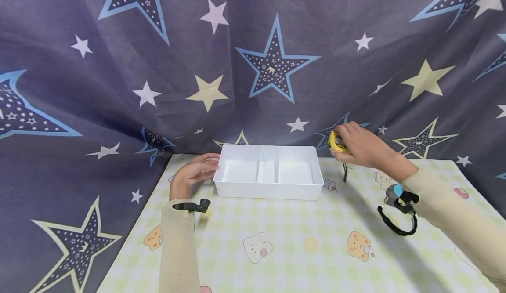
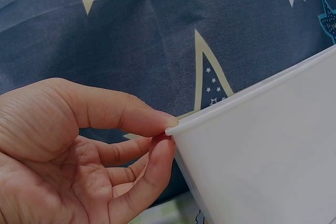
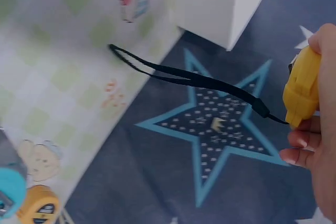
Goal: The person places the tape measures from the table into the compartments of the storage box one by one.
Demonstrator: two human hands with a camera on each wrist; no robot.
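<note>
A white divided tray (image 1: 269, 190) sits toward the back of the table, split by two walls into three compartments. At its left end my left hand (image 1: 196, 170) pinches the rim; in the left wrist view the thumb lies over the edge of the tray (image 2: 257, 145) with fingers beneath. Past the tray's right end, my right hand (image 1: 357, 146) is raised above the tabletop, gripping a yellow tape measure (image 1: 337, 142). From the tape measure (image 3: 303, 87) a black cord strap (image 3: 194, 80) hangs loose. Part of the case is hidden by my fingers.
A second yellow tape measure (image 3: 38, 205) and a round teal object (image 3: 10, 190) show at the lower left of the right wrist view. Under the tray lies a green checked tablecloth (image 1: 292, 258). A star-patterned curtain (image 1: 253, 121) rises behind the table's back edge.
</note>
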